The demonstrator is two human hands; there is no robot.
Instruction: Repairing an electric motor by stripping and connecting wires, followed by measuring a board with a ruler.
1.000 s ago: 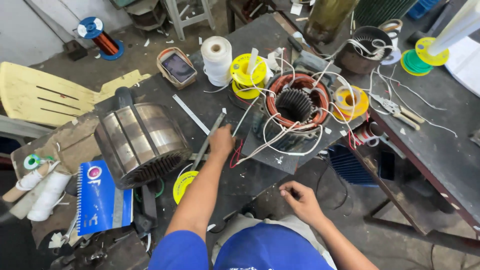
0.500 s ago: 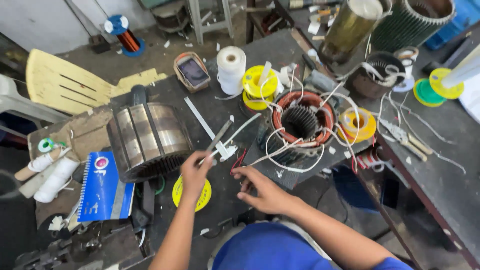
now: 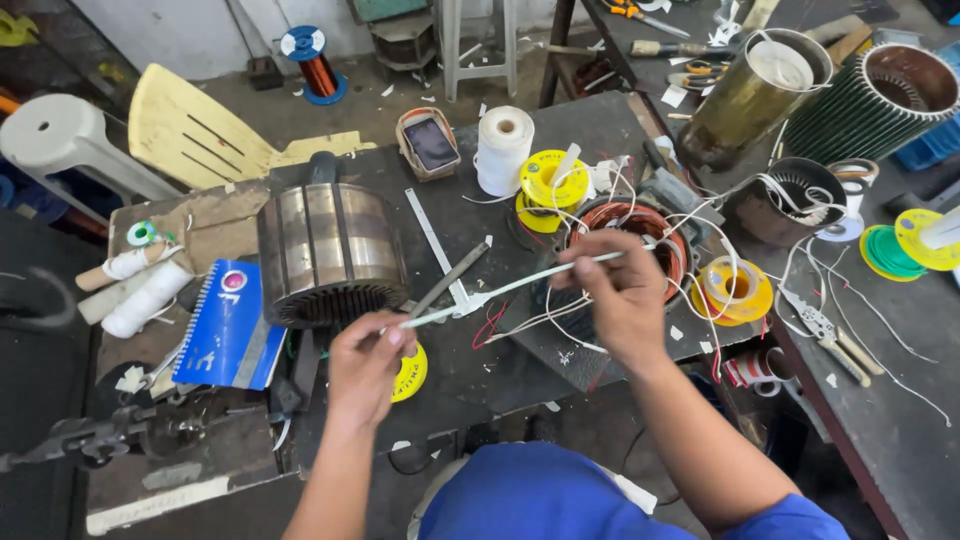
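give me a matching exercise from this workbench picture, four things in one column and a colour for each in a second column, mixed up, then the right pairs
Things:
1. spiral notebook
2. string spool
3. plastic chair
4. thin sleeve held between the left hand and right hand

Colours:
A. pale yellow
B. white, long and narrow
C. blue
D. white, a thick roll

Pairs: 1-C, 2-D, 3-A, 4-B

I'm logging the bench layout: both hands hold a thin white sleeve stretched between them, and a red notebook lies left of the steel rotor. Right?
Not quite: in the head view the notebook is blue, not red. The rest stands: left hand and right hand hold the white sleeve; the rotor sits right of the notebook.
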